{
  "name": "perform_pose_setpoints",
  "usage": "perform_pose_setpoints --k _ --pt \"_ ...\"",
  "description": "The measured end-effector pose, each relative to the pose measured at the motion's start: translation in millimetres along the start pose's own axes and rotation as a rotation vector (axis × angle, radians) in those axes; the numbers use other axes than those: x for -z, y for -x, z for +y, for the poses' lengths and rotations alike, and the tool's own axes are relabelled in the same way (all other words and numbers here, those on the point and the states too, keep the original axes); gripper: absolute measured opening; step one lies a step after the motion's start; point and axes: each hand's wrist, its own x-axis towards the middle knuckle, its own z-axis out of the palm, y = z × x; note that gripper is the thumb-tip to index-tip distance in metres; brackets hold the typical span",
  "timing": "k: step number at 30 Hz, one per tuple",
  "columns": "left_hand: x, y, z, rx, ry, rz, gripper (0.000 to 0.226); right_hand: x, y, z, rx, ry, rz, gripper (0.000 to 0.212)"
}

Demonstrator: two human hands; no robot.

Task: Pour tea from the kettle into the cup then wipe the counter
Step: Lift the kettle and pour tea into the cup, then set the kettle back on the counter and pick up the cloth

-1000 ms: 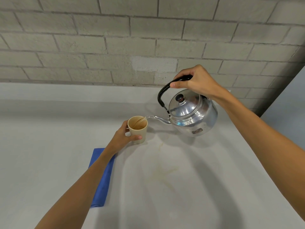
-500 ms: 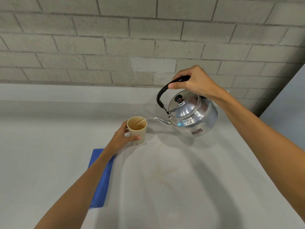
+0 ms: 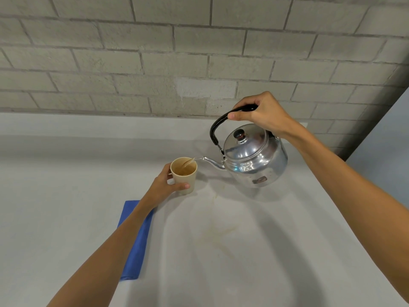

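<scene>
My right hand [image 3: 263, 115] grips the black handle of a shiny metal kettle [image 3: 254, 161], held tilted left above the grey counter [image 3: 66, 196]. A thin stream of brown tea runs from its spout into a beige cup [image 3: 184, 177] that stands on the counter. The cup holds tea partway up. My left hand [image 3: 163, 188] is wrapped around the cup's left side, thumb across its front. A folded blue cloth [image 3: 135, 244] lies flat on the counter under my left forearm, partly hidden by it.
Faint brownish tea stains [image 3: 221, 231] mark the counter in front of the cup and kettle. A grey brick wall [image 3: 199, 63] rises behind the counter. A pale panel [image 3: 387, 140] stands at the right edge.
The kettle and cup stay almost in place while tea keeps flowing. The tea level in the cup has risen slightly.
</scene>
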Motion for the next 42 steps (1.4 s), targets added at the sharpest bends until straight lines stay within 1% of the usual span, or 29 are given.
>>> perform_pose_setpoints --k 3,7,9,13,15,19,22,25,28,32,35,37,41,42 --pt "-2 2 2 0.003 0.038 -0.012 0.090 -2 3 8 -0.044 -0.087 0.029 0.012" --pt "-3 3 4 0.020 0.089 -0.001 0.107 -4 10 17 -0.104 -0.217 0.098 0.007" --pt "-1 3 6 0.019 0.088 0.013 0.112 -4 12 21 -0.126 -0.258 0.132 0.007" --pt "5 4 20 -0.060 0.050 0.118 0.111 -1 14 23 -0.157 -0.348 0.171 0.006" --pt "8 5 35 -0.140 0.032 0.184 0.107 2 15 24 -0.165 -0.387 0.191 0.004" --pt "9 -3 81 -0.326 -0.011 0.270 0.075 10 17 25 -0.182 -0.424 0.223 0.005" --pt "-2 -14 121 -0.466 -0.079 0.252 0.063 13 16 28 -0.193 -0.424 0.226 0.008" --pt "-20 -30 153 -0.528 -0.149 0.163 0.059 10 14 34 -0.200 -0.423 0.213 0.009" --pt "-42 -48 170 -0.530 -0.205 0.059 0.061 7 12 45 -0.211 -0.419 0.203 0.011" --pt "-67 -72 168 -0.447 -0.226 -0.049 0.066 -1 7 65 -0.215 -0.447 0.194 0.006" --pt "-74 -85 159 -0.387 -0.185 -0.106 0.065 -7 2 77 -0.222 -0.470 0.188 0.006" --pt "-78 -96 153 -0.347 -0.160 -0.105 0.058 -11 -4 87 -0.230 -0.493 0.182 0.008" --pt "-82 -119 141 -0.299 -0.114 -0.060 0.032 -18 -17 107 -0.229 -0.538 0.164 0.006" --pt "-83 -125 138 -0.288 -0.121 -0.048 0.030 -20 -20 112 -0.230 -0.541 0.158 0.006"
